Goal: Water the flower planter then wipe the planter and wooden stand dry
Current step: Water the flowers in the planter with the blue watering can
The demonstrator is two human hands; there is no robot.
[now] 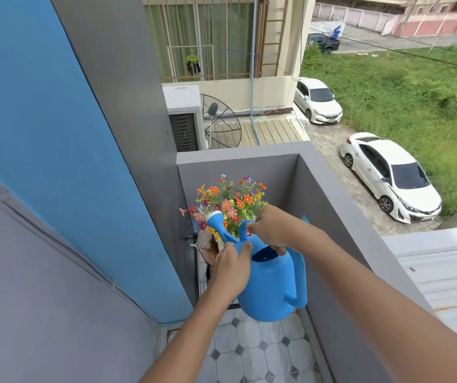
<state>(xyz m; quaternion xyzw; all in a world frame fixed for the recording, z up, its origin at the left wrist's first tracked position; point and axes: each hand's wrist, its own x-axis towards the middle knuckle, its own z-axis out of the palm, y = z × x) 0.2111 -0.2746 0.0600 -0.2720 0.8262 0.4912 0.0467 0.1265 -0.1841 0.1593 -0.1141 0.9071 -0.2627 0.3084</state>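
Head view: right hand (270,229) is gripping the top handle of the blue watering can (270,286), fingers wrapped around it. Left hand (231,269) is lying against the can's side, fingers curled on its body. Spout is tipping toward the flower planter (228,207) in the balcony's far corner, between the grey parapet (329,205) and the wall.

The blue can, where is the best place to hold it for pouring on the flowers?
The can has a top handle over its opening: take that from above, as the right hand does. Steady its body beside the spout with the left hand.
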